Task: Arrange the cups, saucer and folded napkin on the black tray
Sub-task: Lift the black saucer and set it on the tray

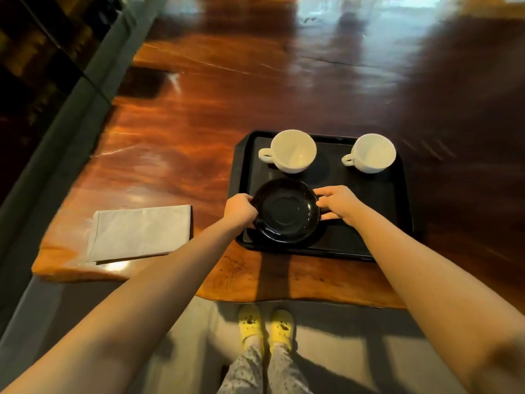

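A black saucer (285, 210) sits at the near left of the black tray (377, 200). My left hand (240, 210) grips the saucer's left rim and my right hand (338, 203) grips its right rim. Two white cups stand upright at the tray's far side: one (292, 150) at the left, the other (372, 153) at the right, both with handles pointing left. A folded grey napkin (142, 230) lies on the wooden table, left of the tray and apart from it.
The polished wooden table (199, 115) stretches far ahead, with a wavy near edge just below the tray. A grey ledge and dark wall (56, 109) run along the left. My feet in yellow shoes (265, 327) stand on the floor below.
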### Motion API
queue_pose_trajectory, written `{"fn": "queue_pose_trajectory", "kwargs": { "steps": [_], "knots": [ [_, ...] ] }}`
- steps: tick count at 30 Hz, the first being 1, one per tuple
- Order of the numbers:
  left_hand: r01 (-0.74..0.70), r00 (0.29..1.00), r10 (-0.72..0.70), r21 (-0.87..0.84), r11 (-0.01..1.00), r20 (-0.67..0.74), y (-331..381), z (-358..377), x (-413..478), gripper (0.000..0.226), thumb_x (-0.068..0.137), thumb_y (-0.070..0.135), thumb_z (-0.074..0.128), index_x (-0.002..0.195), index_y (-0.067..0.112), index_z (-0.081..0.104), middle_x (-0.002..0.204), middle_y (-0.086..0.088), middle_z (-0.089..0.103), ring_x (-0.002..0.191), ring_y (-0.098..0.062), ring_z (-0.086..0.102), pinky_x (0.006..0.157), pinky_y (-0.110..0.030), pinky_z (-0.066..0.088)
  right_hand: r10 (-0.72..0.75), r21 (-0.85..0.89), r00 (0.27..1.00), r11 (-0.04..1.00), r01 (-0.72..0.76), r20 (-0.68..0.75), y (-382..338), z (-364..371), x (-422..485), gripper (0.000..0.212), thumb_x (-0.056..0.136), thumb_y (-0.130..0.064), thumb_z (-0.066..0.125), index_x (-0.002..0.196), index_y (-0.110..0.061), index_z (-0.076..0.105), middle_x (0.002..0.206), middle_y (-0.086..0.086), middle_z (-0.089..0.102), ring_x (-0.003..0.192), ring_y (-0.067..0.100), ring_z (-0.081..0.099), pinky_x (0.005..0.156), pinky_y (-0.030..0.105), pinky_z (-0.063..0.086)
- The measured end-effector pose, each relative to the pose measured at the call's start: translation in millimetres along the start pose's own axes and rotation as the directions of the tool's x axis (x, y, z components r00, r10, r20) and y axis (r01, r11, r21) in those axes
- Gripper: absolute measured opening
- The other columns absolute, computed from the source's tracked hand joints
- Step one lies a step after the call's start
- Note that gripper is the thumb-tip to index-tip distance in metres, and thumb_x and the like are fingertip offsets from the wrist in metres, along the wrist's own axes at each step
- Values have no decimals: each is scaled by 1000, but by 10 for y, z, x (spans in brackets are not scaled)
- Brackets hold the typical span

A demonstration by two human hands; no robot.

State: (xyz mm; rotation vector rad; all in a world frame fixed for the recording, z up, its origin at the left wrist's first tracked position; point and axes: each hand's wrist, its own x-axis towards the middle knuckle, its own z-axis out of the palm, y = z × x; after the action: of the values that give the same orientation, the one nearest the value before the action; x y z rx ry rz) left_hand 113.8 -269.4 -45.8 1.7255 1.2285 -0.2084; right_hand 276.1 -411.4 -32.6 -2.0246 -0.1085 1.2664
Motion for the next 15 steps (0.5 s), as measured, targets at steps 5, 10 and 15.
{"fn": "queue_pose_trajectory", "kwargs": {
  "steps": [5,10,15],
  "knots": [
    [-12,1000,12,90,996,6,27,19,-4,31,83,-6,53,111,4,63,109,-16,65,91,-34,69,75,-45,60,-18,-10,1000,1000,18,-10,35,-10,55,41,89,9,47,121,-11,61,107,11,65,100,25,64,72,36,57],
    [-48,999,39,364,930,32,155,19,-72,14,85,-2,46,76,0,57,78,-13,60,75,-30,60,65,-34,51,11,-44,1000,999,-10,26,49,-16,53,43,89,7,51,126,-13,57,112,12,64,104,24,63,79,37,58],
    [-60,996,20,463,884,90,325,-107,-160,16,85,1,44,76,0,57,72,-13,60,68,-32,64,69,-36,59,12,-285,996,958,12,85,-117,-65,-140,62,88,-5,59,144,-14,33,137,14,48,120,27,52,88,35,52]
  ]
}}
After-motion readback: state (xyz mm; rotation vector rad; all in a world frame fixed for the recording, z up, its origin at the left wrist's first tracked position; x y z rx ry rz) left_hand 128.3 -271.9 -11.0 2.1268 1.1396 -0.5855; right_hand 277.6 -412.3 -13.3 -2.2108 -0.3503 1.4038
